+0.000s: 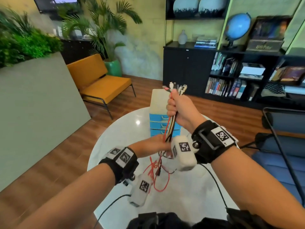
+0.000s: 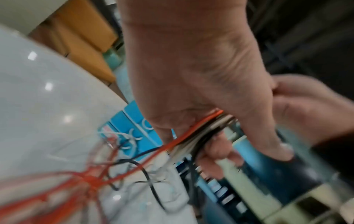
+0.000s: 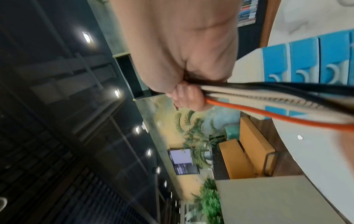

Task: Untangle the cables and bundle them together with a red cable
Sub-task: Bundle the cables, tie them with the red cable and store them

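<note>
Your right hand [image 1: 179,109] grips the cables [image 1: 171,128] in a fist near the plugs, at 12 o'clock above the table [image 1: 115,138]. Your left hand [image 1: 153,144] closes around them lower. They look light and soft, so take the loose red cable [image 1: 162,184] near its end.

The person's right hand [image 1: 179,107] is raised in front of the body, forearm angled up, its fingers [image 3: 188,97] curled in a tight fist-like grip. The left hand [image 1: 153,144] sits lower, forearm reaching forward, fingers [image 2: 216,147] curled inward. Both wrists wear black strapped camera mounts.
</note>
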Demonstrator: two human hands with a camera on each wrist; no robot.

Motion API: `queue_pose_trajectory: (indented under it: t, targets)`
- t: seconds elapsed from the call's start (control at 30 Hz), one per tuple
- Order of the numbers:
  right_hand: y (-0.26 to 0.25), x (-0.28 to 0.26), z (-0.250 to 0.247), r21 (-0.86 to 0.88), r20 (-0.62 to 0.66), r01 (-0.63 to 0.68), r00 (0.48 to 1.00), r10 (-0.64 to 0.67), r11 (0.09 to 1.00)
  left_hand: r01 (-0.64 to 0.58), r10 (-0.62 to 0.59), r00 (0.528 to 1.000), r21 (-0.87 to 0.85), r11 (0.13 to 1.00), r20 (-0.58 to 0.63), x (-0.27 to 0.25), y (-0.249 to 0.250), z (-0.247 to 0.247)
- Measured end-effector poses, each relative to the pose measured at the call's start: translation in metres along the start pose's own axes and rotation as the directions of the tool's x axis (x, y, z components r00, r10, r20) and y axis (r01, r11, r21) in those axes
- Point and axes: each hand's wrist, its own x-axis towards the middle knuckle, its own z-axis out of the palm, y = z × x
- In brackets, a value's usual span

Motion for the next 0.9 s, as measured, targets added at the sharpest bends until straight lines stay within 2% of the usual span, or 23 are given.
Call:
queue_pose_trajectory:
  t: [0.1,0.17,0.23,0.3,0.37,0.47,0.53,0.57,0.6,0.67,0.73,0.77,0.83,0.87,0.9]
  targets:
    - [-0.005,0.006,-0.02,0.022,-0.098,0.01,0.995,-0.008,1.0,0.13,-0.154,0.985,0.247,0.96,0.08,-0.003,-0.03,-0.005]
    - [-0.005,0.005,-0.03,0.019,-0.141,0.017,0.99,-0.014,1.0,0.215,-0.289,0.948,0.406,0.888,0.13,-0.007,-0.047,-0.016]
    - [-0.007,0.002,-0.037,0.008,-0.148,0.034,0.988,-0.033,0.999,0.283,-0.432,0.898,0.642,0.713,0.084,-0.012,-0.063,-0.035]
    - [-0.009,-0.002,-0.043,-0.038,-0.148,0.033,0.988,-0.038,0.999,0.323,-0.489,0.87,0.824,0.465,-0.065,-0.017,-0.067,-0.057]
    - [-0.004,-0.006,-0.047,-0.106,-0.119,0.026,0.992,-0.039,0.994,0.324,-0.396,0.891,0.923,0.209,-0.223,-0.017,-0.057,-0.086]
    - [0.01,-0.009,-0.043,-0.186,-0.053,0.022,0.998,-0.033,0.982,0.363,-0.174,0.907,0.921,-0.142,-0.384,-0.012,-0.022,-0.132]
    - [0.014,-0.01,-0.035,-0.225,-0.036,0.037,0.998,-0.047,0.974,0.426,-0.011,0.893,0.852,-0.304,-0.45,-0.009,0.003,-0.153]
    - [0.013,-0.011,-0.03,-0.25,-0.036,0.055,0.997,-0.066,0.967,0.458,0.057,0.881,0.816,-0.354,-0.469,-0.009,0.016,-0.158]
    - [0.012,-0.012,-0.026,-0.271,-0.03,0.081,0.995,-0.093,0.959,0.491,0.096,0.864,0.788,-0.372,-0.494,-0.01,0.026,-0.161]
    - [0.009,-0.011,-0.02,-0.284,-0.01,0.115,0.992,-0.123,0.952,0.519,0.133,0.852,0.779,-0.353,-0.507,-0.009,0.04,-0.162]
    - [0.009,-0.008,-0.019,-0.262,0.007,0.106,0.994,-0.108,0.959,0.507,0.037,0.851,0.801,-0.319,-0.524,-0.007,0.036,-0.16]
    - [0.01,-0.006,-0.02,-0.252,0.008,0.099,0.995,-0.1,0.963,0.499,-0.052,0.847,0.825,-0.266,-0.529,-0.006,0.024,-0.16]
    - [0.017,-0.003,-0.024,-0.26,-0.006,0.088,0.996,-0.093,0.962,0.529,-0.285,0.808,0.848,-0.033,-0.515,-0.005,0.001,-0.149]
    - [0.022,-0.002,-0.028,-0.266,-0.012,0.075,0.997,-0.082,0.961,0.528,-0.377,0.804,0.844,0.098,-0.459,-0.005,-0.007,-0.139]
    - [0.027,-0.001,-0.033,-0.263,-0.014,0.057,0.998,-0.063,0.963,0.489,-0.414,0.831,0.844,0.221,-0.373,-0.005,-0.009,-0.124]
